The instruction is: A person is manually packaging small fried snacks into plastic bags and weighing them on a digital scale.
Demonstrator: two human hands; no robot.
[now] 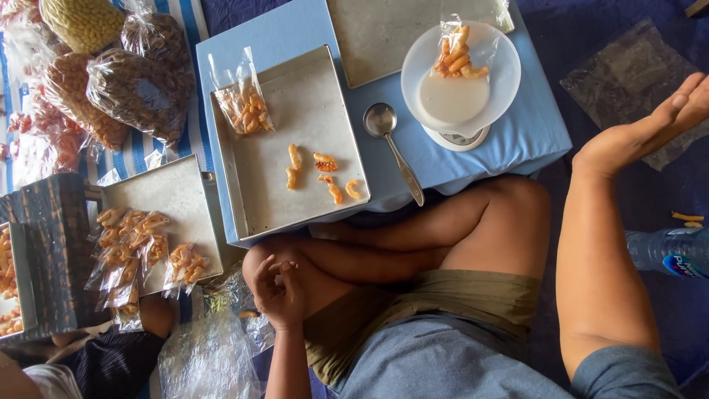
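My left hand (276, 292) rests on my folded knee with its fingers curled in; I see nothing in it. My right hand (653, 122) is stretched out to the right with flat, open fingers, over the dark floor beside a stack of clear plastic bags (628, 81). In front of my legs a low blue table (266, 37) carries a metal tray (303, 89) with a few loose fried snack pieces (325, 174) and one small filled bag (244, 100). A white scale bowl (461, 96) holds an open bag of snacks (458, 53). A metal spoon (391, 148) lies between tray and scale.
A second tray (170, 185) at left holds several filled snack bags (133, 244). Large bags of snacks (136, 92) lie at the top left. A water bottle (668, 251) lies by my right arm. Crumpled plastic (207, 355) and another person's dark clothing (111, 362) are at the bottom left.
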